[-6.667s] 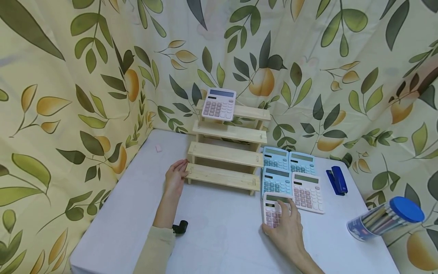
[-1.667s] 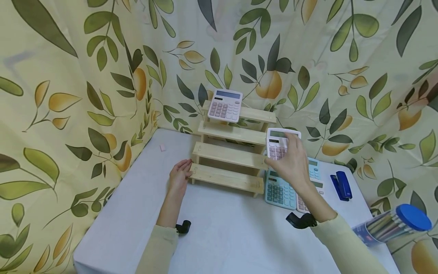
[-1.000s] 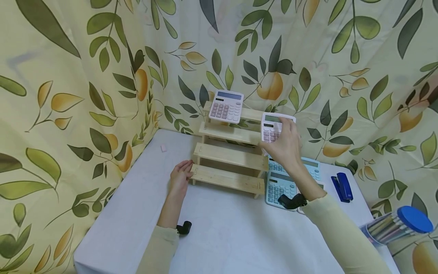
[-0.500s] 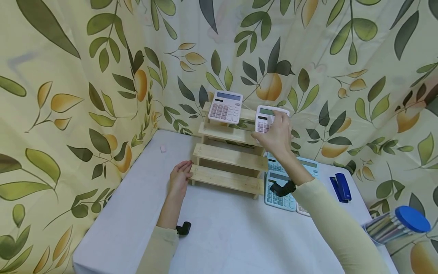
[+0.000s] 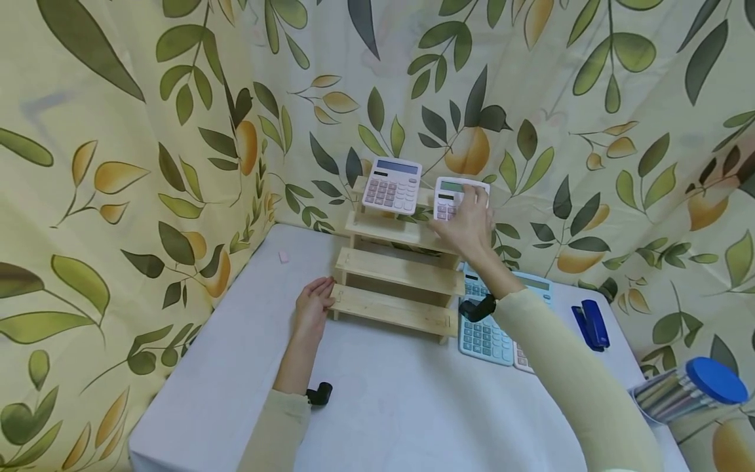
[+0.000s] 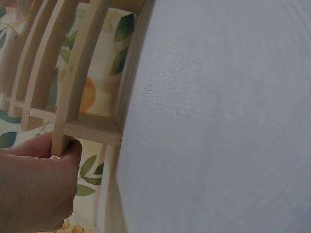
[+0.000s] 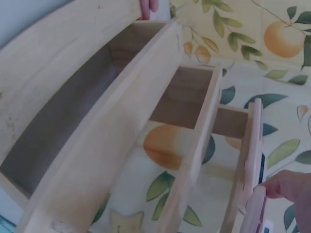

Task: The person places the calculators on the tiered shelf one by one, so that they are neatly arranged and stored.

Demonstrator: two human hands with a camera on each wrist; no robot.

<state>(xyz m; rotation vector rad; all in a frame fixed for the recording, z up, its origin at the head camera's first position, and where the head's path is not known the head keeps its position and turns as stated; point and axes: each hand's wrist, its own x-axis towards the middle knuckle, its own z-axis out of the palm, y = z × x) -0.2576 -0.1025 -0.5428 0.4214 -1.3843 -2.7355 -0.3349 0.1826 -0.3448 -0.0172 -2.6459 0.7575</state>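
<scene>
Right hand (image 5: pixel 468 226) grips a pink calculator (image 5: pixel 451 196) at the rack's (image 5: pixel 395 272) top step (left hand (image 5: pixel 312 308), fingers straight, steadies its base).

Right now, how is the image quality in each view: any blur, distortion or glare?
Head view: evenly lit, sharp, no glare, slight wide-angle bending at the edges. Left wrist view: the straight wooden rack bows strongly, left hand soft. Right wrist view: rack boards curve, near board blurred.

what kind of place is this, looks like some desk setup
Probably a staged tabletop for displaying stationery: a stepped wooden rack holding calculators, a stapler, and a leaf-print cloth backdrop around the table.
</scene>
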